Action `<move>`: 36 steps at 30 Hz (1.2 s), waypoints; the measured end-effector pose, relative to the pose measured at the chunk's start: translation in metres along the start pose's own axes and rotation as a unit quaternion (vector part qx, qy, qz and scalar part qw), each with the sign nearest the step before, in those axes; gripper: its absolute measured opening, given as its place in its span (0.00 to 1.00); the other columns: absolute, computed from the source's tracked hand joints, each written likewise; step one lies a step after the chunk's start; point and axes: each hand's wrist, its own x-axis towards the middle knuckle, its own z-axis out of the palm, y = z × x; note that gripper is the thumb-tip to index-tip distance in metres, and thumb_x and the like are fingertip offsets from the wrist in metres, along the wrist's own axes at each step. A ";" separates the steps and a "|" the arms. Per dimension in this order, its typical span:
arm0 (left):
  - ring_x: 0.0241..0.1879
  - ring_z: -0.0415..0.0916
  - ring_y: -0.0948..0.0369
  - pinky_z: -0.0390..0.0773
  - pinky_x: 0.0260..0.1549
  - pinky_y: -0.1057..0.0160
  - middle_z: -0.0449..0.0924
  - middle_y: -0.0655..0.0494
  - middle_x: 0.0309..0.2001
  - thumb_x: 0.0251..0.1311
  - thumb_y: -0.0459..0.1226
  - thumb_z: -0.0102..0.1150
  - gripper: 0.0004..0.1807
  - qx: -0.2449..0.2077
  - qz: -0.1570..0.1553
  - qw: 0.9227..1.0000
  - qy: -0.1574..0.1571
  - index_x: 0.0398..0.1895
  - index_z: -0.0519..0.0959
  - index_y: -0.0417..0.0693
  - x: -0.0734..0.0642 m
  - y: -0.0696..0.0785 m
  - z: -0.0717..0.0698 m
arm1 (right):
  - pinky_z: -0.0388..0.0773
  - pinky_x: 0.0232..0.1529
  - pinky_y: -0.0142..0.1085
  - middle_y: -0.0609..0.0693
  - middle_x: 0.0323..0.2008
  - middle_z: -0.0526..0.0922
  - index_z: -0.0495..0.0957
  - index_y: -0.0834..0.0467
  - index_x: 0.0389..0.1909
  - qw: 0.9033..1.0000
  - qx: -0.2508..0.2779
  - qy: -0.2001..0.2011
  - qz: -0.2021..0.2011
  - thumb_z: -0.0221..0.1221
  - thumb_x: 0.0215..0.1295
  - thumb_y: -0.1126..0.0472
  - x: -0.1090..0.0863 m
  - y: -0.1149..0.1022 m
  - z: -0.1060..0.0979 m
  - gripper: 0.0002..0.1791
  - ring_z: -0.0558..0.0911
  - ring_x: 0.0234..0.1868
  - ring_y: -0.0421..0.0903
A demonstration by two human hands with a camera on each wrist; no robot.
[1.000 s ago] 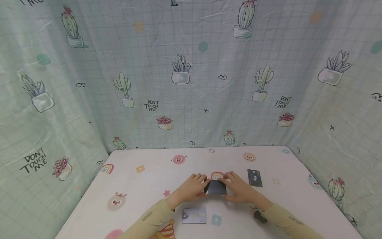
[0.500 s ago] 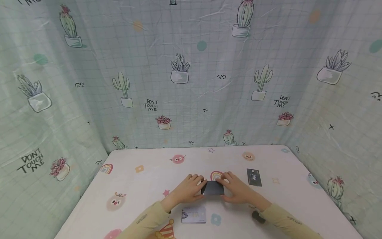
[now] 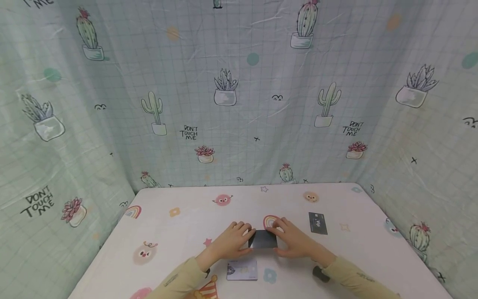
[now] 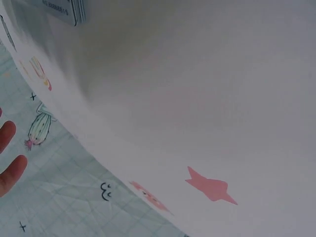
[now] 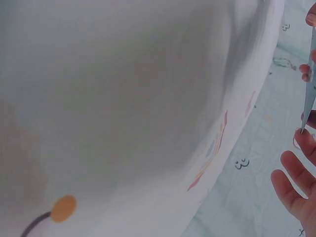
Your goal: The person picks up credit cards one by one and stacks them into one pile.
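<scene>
Between my two hands I hold a small stack of cards (image 3: 263, 240), dark on the face turned up, above the table. My left hand (image 3: 228, 242) pinches its left end between thumb and fingers; my right hand (image 3: 296, 241) grips the right end in the same way. Layered edges and a printed number show on the card stack (image 4: 61, 10) at the top of the left wrist view. A pale VIP card (image 3: 246, 272) lies on the table just nearer than my left hand. Farther right, a black VIP card (image 3: 315, 228) lies flat.
A white table (image 3: 179, 236) printed with cartoon shapes spreads under my hands. Cactus-print cloth (image 3: 257, 116) hangs behind it and on both sides. Beside my right sleeve is a small dark object (image 3: 320, 274), partly hidden.
Both hands, with the card stack between them, have shifted a little left and slightly toward me. The two cards on the table stay where they were.
</scene>
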 end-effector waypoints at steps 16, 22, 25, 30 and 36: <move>0.45 0.69 0.61 0.70 0.43 0.61 0.72 0.58 0.47 0.55 0.58 0.48 0.29 -0.011 -0.008 1.000 -0.006 0.54 0.70 0.51 -0.015 0.001 -0.006 | 0.71 0.46 0.37 0.46 0.44 0.68 0.69 0.54 0.56 1.000 0.011 -0.021 -0.006 0.60 0.49 0.45 0.005 -0.009 0.000 0.32 0.68 0.44 0.40; 0.45 0.69 0.61 0.69 0.43 0.61 0.72 0.57 0.46 0.55 0.58 0.47 0.29 -0.002 -0.004 1.000 -0.001 0.54 0.71 0.50 -0.023 0.001 -0.009 | 0.71 0.46 0.37 0.47 0.45 0.69 0.69 0.54 0.55 1.000 0.013 -0.022 -0.016 0.60 0.49 0.45 0.007 -0.014 0.001 0.32 0.68 0.44 0.41; 0.45 0.70 0.61 0.69 0.43 0.61 0.72 0.58 0.46 0.56 0.59 0.46 0.30 -0.001 -0.002 1.000 -0.003 0.54 0.71 0.50 -0.027 0.001 -0.009 | 0.71 0.46 0.37 0.48 0.45 0.69 0.69 0.54 0.55 0.999 0.018 -0.019 -0.025 0.59 0.50 0.45 0.007 -0.016 0.003 0.32 0.68 0.44 0.41; 0.44 0.70 0.61 0.70 0.42 0.61 0.73 0.58 0.45 0.55 0.59 0.47 0.29 -0.002 -0.002 1.000 0.012 0.53 0.72 0.50 -0.032 0.003 -0.012 | 0.71 0.46 0.36 0.47 0.45 0.68 0.67 0.53 0.57 0.999 0.020 -0.028 -0.022 0.58 0.51 0.45 0.008 -0.019 0.004 0.31 0.68 0.44 0.40; 0.44 0.69 0.61 0.69 0.42 0.60 0.73 0.58 0.45 0.55 0.58 0.48 0.28 -0.005 -0.004 1.000 0.012 0.53 0.72 0.50 -0.036 0.005 -0.015 | 0.70 0.46 0.34 0.45 0.45 0.67 0.67 0.51 0.57 0.999 0.024 -0.033 -0.024 0.57 0.51 0.44 0.010 -0.023 0.002 0.31 0.66 0.44 0.38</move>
